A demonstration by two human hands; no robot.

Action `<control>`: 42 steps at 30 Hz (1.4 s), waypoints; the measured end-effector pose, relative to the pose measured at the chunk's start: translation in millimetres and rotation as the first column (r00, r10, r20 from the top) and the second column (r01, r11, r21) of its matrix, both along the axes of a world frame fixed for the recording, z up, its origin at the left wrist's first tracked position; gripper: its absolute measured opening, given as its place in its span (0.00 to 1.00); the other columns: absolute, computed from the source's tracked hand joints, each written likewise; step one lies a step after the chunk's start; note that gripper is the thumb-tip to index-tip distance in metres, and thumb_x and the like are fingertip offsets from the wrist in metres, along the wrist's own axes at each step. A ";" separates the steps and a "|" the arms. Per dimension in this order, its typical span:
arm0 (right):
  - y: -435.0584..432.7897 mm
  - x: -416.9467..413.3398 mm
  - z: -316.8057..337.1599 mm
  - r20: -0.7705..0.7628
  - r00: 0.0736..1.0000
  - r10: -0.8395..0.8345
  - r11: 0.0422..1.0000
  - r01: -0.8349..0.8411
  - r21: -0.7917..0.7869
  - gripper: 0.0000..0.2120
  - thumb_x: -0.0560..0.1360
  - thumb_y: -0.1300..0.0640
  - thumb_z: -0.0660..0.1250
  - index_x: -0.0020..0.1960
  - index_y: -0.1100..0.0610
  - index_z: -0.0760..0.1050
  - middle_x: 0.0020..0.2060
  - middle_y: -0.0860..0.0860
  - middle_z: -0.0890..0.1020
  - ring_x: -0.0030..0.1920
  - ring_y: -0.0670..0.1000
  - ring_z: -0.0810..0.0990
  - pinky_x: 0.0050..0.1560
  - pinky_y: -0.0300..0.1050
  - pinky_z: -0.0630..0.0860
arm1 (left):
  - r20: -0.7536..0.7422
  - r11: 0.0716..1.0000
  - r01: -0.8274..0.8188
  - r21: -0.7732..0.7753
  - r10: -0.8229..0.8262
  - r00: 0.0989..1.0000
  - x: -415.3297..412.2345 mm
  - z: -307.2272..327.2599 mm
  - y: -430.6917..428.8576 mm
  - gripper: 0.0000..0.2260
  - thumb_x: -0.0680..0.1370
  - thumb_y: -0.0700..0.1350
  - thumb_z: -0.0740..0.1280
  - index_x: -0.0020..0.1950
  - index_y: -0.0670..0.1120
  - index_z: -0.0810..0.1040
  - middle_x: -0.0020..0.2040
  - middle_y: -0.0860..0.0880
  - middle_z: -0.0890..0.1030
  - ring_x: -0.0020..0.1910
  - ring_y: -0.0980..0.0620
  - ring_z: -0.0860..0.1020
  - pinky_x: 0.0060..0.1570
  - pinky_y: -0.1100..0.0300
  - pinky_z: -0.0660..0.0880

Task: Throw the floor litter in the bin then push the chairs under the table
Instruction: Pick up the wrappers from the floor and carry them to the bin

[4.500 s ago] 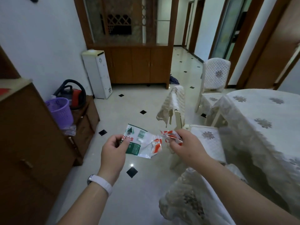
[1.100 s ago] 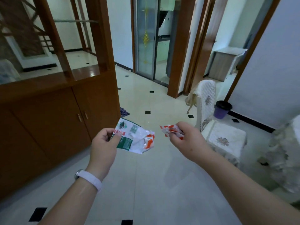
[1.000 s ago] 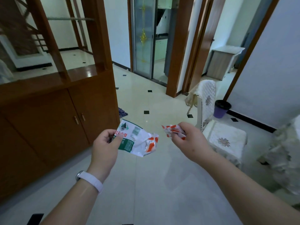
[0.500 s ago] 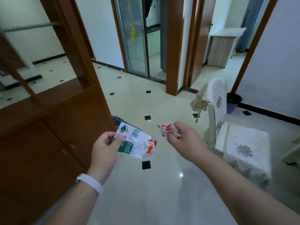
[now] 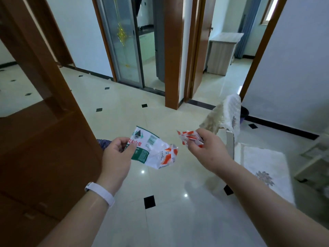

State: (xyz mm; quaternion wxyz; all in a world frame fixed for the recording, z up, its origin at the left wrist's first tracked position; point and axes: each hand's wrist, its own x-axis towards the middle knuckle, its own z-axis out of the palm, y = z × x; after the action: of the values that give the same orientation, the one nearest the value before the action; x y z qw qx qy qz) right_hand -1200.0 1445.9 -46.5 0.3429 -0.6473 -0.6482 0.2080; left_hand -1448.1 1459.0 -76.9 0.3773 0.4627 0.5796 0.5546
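Note:
My left hand (image 5: 117,157) pinches a crumpled green, white and red plastic wrapper (image 5: 151,148) at chest height over the floor. My right hand (image 5: 206,148) grips a smaller red and white wrapper (image 5: 188,138). The two hands are apart, side by side. A chair with a white lace cover (image 5: 249,154) stands to the right, pulled out onto the floor. Behind its backrest, a purple bin with a black liner (image 5: 243,113) peeks out against the right wall, mostly hidden.
A tall wooden cabinet (image 5: 44,139) fills the left. Ahead are a glass sliding door (image 5: 128,47), a wooden pillar (image 5: 172,54) and an open doorway with a small cabinet (image 5: 222,52). Glossy tiled floor (image 5: 160,211) lies between. A draped furniture edge (image 5: 318,157) shows far right.
The view has moved forward and right past the cabinet toward the chair and bin. Both hands hold the same wrappers as before.

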 end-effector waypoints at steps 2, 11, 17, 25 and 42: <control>24.7 -15.3 0.8 0.048 0.998 -0.033 0.999 0.033 -0.005 0.09 0.76 0.53 0.65 0.41 0.57 0.72 0.35 0.53 0.77 0.36 0.53 0.74 0.33 0.45 0.68 | 0.017 0.999 0.044 -0.008 -0.044 0.999 -13.9 -3.0 34.3 0.04 0.78 0.37 0.69 0.45 0.46 0.80 0.44 0.47 0.85 0.43 0.49 0.83 0.39 0.62 0.77; 141.7 -115.9 41.4 0.111 0.986 -0.126 0.991 0.121 0.052 0.08 0.78 0.53 0.67 0.41 0.49 0.72 0.37 0.49 0.78 0.37 0.48 0.75 0.34 0.39 0.70 | 0.026 0.986 0.155 0.058 -0.156 0.987 -103.4 22.4 196.7 0.03 0.79 0.39 0.68 0.48 0.45 0.81 0.44 0.50 0.85 0.42 0.53 0.83 0.39 0.61 0.79; 199.6 -127.1 53.7 0.098 0.963 -0.252 0.964 0.241 0.112 0.12 0.77 0.52 0.67 0.37 0.49 0.69 0.33 0.48 0.76 0.33 0.50 0.73 0.35 0.48 0.75 | 0.026 0.952 0.283 0.117 -0.288 0.957 -113.1 42.0 287.6 0.05 0.78 0.38 0.69 0.44 0.47 0.80 0.42 0.50 0.85 0.41 0.52 0.83 0.42 0.58 0.78; 281.4 -89.7 56.7 0.064 0.937 -0.343 0.933 0.331 0.143 0.09 0.78 0.53 0.68 0.40 0.50 0.72 0.34 0.47 0.77 0.31 0.45 0.75 0.31 0.34 0.71 | 0.032 0.914 0.370 0.168 -0.380 0.925 -68.5 53.8 393.9 0.06 0.77 0.38 0.69 0.43 0.48 0.80 0.38 0.54 0.85 0.37 0.55 0.82 0.39 0.58 0.77; 509.4 62.8 71.3 -0.014 0.917 -0.398 0.905 0.395 0.158 0.08 0.78 0.52 0.67 0.42 0.54 0.74 0.34 0.52 0.78 0.35 0.54 0.77 0.33 0.44 0.75 | -0.057 0.875 0.446 0.187 -0.443 0.895 89.7 73.5 620.4 0.06 0.78 0.40 0.69 0.44 0.50 0.79 0.42 0.52 0.84 0.40 0.53 0.83 0.34 0.68 0.76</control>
State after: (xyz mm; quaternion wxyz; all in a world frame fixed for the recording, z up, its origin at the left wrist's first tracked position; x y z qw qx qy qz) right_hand -1137.2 1955.3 24.8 0.4221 -0.7383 -0.5205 0.0761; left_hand -1358.4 2079.4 -3.4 0.4438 0.6215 0.4031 0.5043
